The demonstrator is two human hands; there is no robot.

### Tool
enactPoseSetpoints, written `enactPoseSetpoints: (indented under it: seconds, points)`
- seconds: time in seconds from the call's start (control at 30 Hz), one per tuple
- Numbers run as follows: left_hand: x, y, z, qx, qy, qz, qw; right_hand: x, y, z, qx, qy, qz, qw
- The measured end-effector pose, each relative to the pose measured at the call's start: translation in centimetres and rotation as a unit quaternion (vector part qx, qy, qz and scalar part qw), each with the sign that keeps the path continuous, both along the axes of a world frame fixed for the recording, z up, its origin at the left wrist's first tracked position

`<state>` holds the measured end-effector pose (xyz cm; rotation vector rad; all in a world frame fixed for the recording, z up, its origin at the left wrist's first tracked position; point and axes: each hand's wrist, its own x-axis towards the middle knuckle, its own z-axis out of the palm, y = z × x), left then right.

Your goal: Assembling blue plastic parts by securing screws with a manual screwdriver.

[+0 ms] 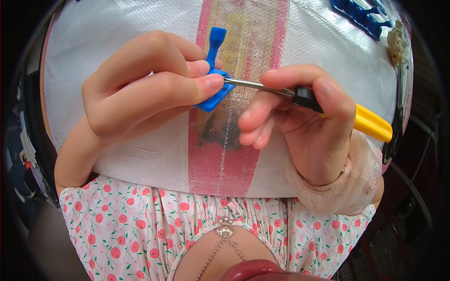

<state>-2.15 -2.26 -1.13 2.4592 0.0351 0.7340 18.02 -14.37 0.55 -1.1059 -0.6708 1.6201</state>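
Observation:
My left hand (145,84) pinches a small blue plastic part (216,44) between thumb and fingers. A narrow stem with a flared end sticks up from this part, and its wider body shows below my thumb. My right hand (314,112) grips a screwdriver with a black and yellow handle (372,123). Its metal shaft (255,85) points left, and the tip meets the blue part beside my left thumb. Whether a screw sits under the tip is hidden. Both hands are above the white woven sheet (131,161).
A pink-edged printed band (222,171) runs down the middle of the sheet. At the far right lie more blue plastic parts (358,18), with a crumpled beige lump (396,42) near them. Dark items line the right edge, and papers (30,150) stand beyond the left edge.

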Motion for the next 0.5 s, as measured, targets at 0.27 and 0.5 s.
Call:
enactPoseSetpoints:
  seconds: [0.27, 0.5]
  points:
    - [-0.57, 0.17, -0.09, -0.036, -0.017, -0.014, 0.999, 0.66, 0.51, -0.37, -0.006, 0.095, 0.019, 0.995]
    - [0.29, 0.87, 0.28, -0.042, -0.002, 0.057, 0.997, 0.91, 0.73, -0.10, 0.035, 0.029, 0.049, 0.998]
